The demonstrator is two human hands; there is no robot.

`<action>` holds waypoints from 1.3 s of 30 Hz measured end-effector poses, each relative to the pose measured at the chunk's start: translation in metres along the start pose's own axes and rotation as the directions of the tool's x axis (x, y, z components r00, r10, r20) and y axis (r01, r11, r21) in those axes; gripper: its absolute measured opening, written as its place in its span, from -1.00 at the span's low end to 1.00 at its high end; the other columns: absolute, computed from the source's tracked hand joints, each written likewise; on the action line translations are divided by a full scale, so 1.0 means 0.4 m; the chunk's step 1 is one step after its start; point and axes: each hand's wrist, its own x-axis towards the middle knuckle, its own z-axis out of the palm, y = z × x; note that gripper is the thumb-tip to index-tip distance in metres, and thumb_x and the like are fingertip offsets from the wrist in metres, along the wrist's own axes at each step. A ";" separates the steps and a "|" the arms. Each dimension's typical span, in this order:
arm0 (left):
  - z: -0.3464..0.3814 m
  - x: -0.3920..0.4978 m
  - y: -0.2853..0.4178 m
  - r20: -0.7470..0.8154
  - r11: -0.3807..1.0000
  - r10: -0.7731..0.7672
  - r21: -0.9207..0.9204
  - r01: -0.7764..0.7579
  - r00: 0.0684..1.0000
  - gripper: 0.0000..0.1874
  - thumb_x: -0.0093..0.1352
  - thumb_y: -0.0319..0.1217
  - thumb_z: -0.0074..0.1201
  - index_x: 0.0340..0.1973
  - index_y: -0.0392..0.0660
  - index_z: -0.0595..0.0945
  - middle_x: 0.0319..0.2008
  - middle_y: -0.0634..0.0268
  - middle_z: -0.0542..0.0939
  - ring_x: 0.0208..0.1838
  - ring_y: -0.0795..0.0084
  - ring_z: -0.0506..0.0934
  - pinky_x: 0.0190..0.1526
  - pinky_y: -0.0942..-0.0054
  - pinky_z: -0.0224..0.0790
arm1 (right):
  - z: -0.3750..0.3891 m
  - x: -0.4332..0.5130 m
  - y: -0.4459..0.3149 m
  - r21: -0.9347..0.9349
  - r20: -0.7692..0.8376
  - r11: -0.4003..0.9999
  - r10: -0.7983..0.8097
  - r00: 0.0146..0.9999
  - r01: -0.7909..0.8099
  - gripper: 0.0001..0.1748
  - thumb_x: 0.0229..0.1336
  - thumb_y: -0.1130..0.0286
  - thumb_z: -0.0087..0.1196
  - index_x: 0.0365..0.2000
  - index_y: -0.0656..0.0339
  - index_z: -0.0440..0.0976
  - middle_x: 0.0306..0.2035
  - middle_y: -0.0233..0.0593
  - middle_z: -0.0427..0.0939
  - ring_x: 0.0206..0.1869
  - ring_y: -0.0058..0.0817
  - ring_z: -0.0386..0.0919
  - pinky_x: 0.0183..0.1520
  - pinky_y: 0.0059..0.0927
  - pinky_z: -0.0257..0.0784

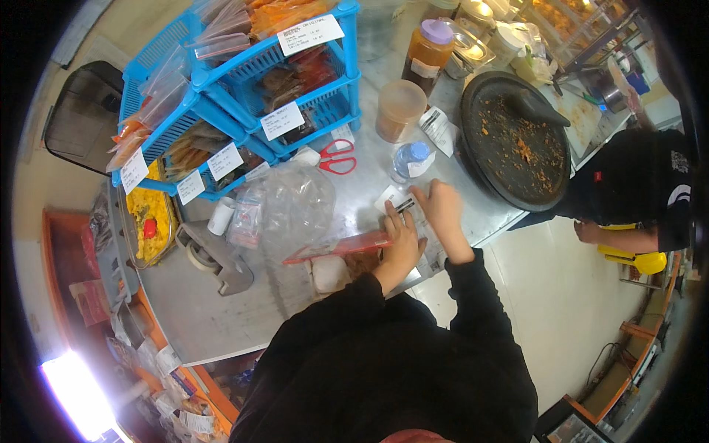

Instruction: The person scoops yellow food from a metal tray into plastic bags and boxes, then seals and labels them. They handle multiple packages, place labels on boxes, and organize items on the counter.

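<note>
My left hand (pixel 400 243) lies flat on printed paper slips (pixel 427 226) near the front edge of the metal table, fingertips on the upper slip. Its wrist side is close to the end of a long red strip-like object (pixel 343 247). Just right of it, my right hand (pixel 441 207) is curled over the same slips, thumb reaching towards their upper edge. Whether it pinches anything is hidden. Beyond the hands stands a small clear bottle with a blue cap (pixel 409 160), bearing a label. A white wrapped bundle (pixel 330 274) sits beside my left forearm.
A stone mortar (pixel 515 141) with orange paste and a pestle stands right. Left are red-handled scissors (pixel 338 157), clear plastic bags (pixel 296 205), a tape dispenser (pixel 213 257) and blue stacked baskets (pixel 238 75). Jars (pixel 400 111) stand behind. Another person (pixel 626 177) stands at right.
</note>
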 end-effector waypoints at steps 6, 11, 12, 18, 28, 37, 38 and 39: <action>-0.072 -0.048 0.046 -0.066 0.986 0.145 -0.072 -0.149 0.987 -0.16 0.30 -0.31 0.13 0.29 -0.55 0.07 0.40 -0.43 -0.19 0.30 -0.33 0.15 0.29 -0.03 0.08 | -0.084 -0.101 0.141 0.787 0.118 0.562 0.267 0.956 -0.254 -0.76 0.22 0.29 0.17 -0.42 0.24 0.46 -0.53 -0.50 0.48 -0.54 -0.66 0.45 -0.50 -0.62 0.30; -0.218 -0.201 0.002 0.303 0.785 0.441 -0.586 -0.199 0.845 -0.46 0.31 -0.25 0.16 0.07 -0.38 0.47 0.03 -0.13 0.52 0.03 -0.14 0.49 0.11 0.07 0.32 | -0.091 -0.227 0.142 0.920 0.378 -0.039 0.357 0.854 -0.391 -0.81 0.20 0.52 0.09 -0.17 0.25 0.40 -0.28 -0.37 0.52 -0.28 -0.62 0.51 -0.27 -0.61 0.41; -0.251 -0.226 -0.020 0.376 0.755 0.388 -0.654 -0.056 0.841 -0.52 0.30 -0.25 0.17 0.02 -0.33 0.51 -0.06 -0.04 0.55 -0.03 -0.10 0.51 0.07 0.11 0.34 | -0.103 -0.245 0.126 0.900 0.428 -0.094 0.372 0.824 -0.425 -0.77 0.19 0.56 0.07 -0.12 0.25 0.39 -0.22 -0.34 0.52 -0.23 -0.60 0.52 -0.22 -0.60 0.42; -0.382 -0.328 -0.119 -0.508 0.921 0.321 -0.028 -0.387 0.800 -0.66 0.22 -0.38 0.20 -0.06 -0.07 0.61 -0.08 0.20 0.56 -0.06 0.15 0.52 -0.02 0.24 0.35 | -0.200 -0.276 -0.041 0.918 0.352 -0.222 0.080 0.933 -0.327 -0.60 0.08 0.69 0.10 -0.03 0.28 0.36 -0.11 -0.28 0.47 -0.08 -0.52 0.49 -0.04 -0.47 0.43; -0.453 -0.215 -0.265 -0.483 0.832 0.550 0.245 -0.498 0.681 -0.47 0.01 -0.44 0.24 -0.03 -0.07 0.61 0.00 0.21 0.52 -0.02 0.15 0.49 0.02 0.17 0.34 | -0.133 -0.314 -0.293 0.963 0.216 -0.153 -0.055 0.975 -0.222 -0.69 0.16 0.62 0.13 -0.08 0.27 0.37 -0.14 -0.30 0.49 -0.11 -0.61 0.47 -0.02 -0.57 0.40; -0.487 -0.249 -0.268 -0.510 0.794 0.567 0.131 -0.593 0.647 -0.45 0.02 -0.45 0.25 -0.02 -0.23 0.59 -0.21 0.14 0.62 -0.20 0.15 0.58 -0.08 0.24 0.43 | -0.100 -0.331 -0.358 0.999 0.002 -0.041 0.032 0.999 0.000 -0.76 0.09 0.69 0.16 -0.26 0.27 0.38 -0.18 -0.27 0.53 -0.21 -0.66 0.48 -0.09 -0.58 0.41; -0.486 -0.251 -0.269 -0.520 0.792 0.568 0.134 -0.596 0.638 -0.45 0.02 -0.45 0.25 -0.01 -0.23 0.58 -0.21 0.13 0.62 -0.20 0.14 0.59 -0.09 0.24 0.44 | -0.096 -0.331 -0.363 1.000 -0.002 -0.008 0.054 0.999 0.002 -0.77 0.08 0.69 0.16 -0.27 0.27 0.38 -0.21 -0.28 0.53 -0.24 -0.67 0.48 -0.12 -0.58 0.41; -0.483 -0.255 -0.270 -0.525 0.810 0.539 0.109 -0.577 0.658 -0.45 0.02 -0.45 0.25 -0.02 -0.23 0.58 -0.21 0.13 0.62 -0.20 0.14 0.59 -0.09 0.23 0.44 | -0.092 -0.330 -0.368 1.000 -0.007 0.011 0.067 0.998 0.006 -0.77 0.07 0.70 0.16 -0.29 0.27 0.38 -0.24 -0.29 0.53 -0.26 -0.68 0.48 -0.14 -0.59 0.42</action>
